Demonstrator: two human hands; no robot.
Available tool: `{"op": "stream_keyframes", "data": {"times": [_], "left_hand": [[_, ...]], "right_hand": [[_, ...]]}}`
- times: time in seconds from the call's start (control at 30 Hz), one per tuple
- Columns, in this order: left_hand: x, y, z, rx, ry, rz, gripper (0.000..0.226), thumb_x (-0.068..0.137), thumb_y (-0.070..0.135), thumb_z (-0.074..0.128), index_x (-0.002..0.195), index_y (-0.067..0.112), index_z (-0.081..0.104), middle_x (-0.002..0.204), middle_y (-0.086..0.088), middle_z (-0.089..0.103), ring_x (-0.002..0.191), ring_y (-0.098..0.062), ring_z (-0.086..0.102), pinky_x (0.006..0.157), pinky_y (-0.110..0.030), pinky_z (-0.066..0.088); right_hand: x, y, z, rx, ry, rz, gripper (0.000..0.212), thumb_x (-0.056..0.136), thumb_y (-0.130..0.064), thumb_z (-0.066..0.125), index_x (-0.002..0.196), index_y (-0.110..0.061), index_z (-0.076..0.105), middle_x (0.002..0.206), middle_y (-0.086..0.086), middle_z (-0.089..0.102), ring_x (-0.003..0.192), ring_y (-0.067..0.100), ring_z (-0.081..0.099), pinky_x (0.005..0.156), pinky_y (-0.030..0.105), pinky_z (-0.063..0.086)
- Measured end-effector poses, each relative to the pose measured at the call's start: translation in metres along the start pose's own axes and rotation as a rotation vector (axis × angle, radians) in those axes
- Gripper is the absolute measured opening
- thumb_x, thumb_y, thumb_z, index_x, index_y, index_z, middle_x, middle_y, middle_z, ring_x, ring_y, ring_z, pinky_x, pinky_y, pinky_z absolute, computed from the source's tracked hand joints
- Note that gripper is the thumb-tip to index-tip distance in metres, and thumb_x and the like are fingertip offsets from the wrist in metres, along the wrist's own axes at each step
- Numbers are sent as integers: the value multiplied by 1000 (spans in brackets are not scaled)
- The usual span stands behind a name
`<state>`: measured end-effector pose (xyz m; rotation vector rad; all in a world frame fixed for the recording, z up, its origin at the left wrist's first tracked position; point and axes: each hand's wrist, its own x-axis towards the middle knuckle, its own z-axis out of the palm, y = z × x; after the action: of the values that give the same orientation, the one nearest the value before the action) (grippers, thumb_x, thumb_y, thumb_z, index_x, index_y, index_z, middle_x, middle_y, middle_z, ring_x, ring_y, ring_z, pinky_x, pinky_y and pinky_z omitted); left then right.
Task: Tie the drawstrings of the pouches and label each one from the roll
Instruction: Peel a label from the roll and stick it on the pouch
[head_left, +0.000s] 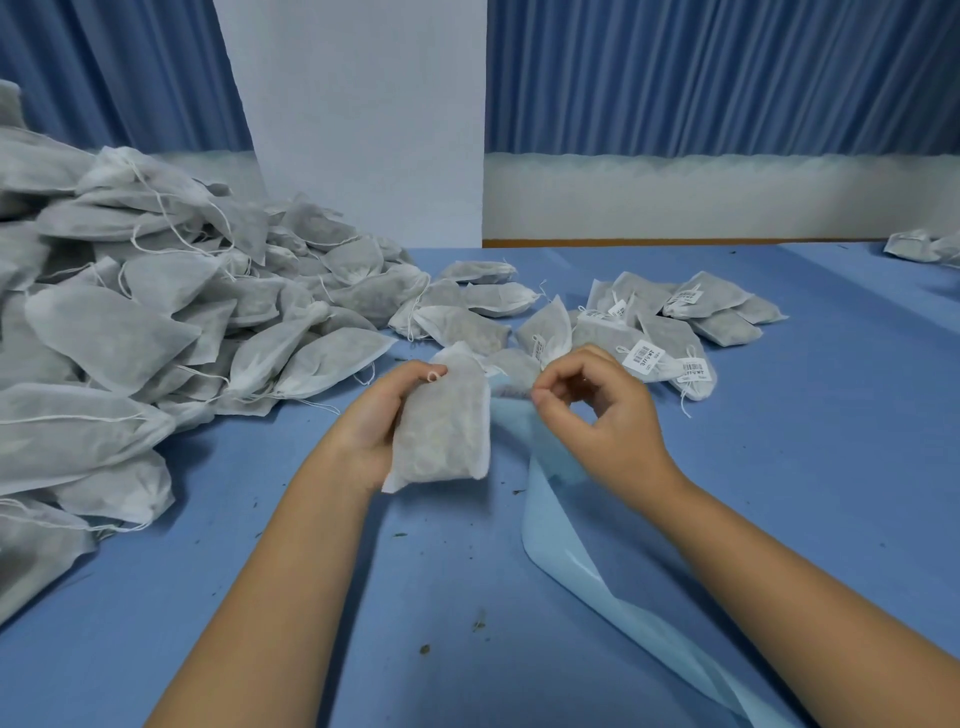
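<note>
Head cam, only view.

Left hand (371, 415): gripping one pouch (444, 426), held upright just above the table (779, 467). Fingers are wrapped behind it, thumb at the gathered top. A small drawstring loop (432, 375) pokes out right at my thumb tip. The pouch is full, with dark contents showing through the white fabric.

Right hand (605, 410): just beside the pouch, not touching it. Fingers are curled in and the forefinger tip sits at the top end of the pale blue strip (566, 540). Can't tell whether I'm actually pinching the strip or anything else, as the tips are too small to read.

The strip runs from that fingertip down across the table, curls once, then exits bottom right between my forearms.

Unlabelled pile (156, 322): big heap on the left, drawstrings loose everywhere.

Labelled pouches (675, 322): a smaller cluster behind my right hand, with white barcode tags visible on several.

More pouches are at the far right edge (919, 247). Dark crumbs (478, 626) are scattered on the table. Blue curtain (727, 78) behind.
</note>
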<state>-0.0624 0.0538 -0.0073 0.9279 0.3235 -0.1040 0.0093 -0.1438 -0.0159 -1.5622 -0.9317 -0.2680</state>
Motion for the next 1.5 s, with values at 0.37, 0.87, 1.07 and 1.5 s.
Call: {"op": "stream_keyframes", "data": {"times": [0.37,0.87,1.07,1.5], "left_hand": [[-1,-4,8,514,256,165,32,88,21,67,58,27,74,73,5,73,65,-7,68,65,-25,49],[-24,15,-17,737,214,83,20,86,30,72,67,27,77,79,1,75,69,-12,71,63,-24,53],[-30,19,-20,750,227,130,20,83,28,75,63,24,74,75,-1,72,67,-14,68,64,-25,52],[-22,-4,16,895,-31,222,18,83,26,78,99,17,77,98,-5,76,88,-11,71,75,-19,54]], "right_hand": [[8,6,-5,121,85,343,20,87,-2,66,90,-23,67,76,4,51,73,19,47,74,31,43],[5,-3,-1,82,1,256,20,83,-3,71,88,-22,70,75,-4,55,69,6,51,69,17,42],[3,-1,0,24,-48,160,24,82,-6,73,90,-28,70,83,-1,61,79,15,59,81,28,48],[3,-3,3,50,-62,221,32,81,-18,76,108,-31,64,86,-4,72,83,12,65,82,33,46]]}}
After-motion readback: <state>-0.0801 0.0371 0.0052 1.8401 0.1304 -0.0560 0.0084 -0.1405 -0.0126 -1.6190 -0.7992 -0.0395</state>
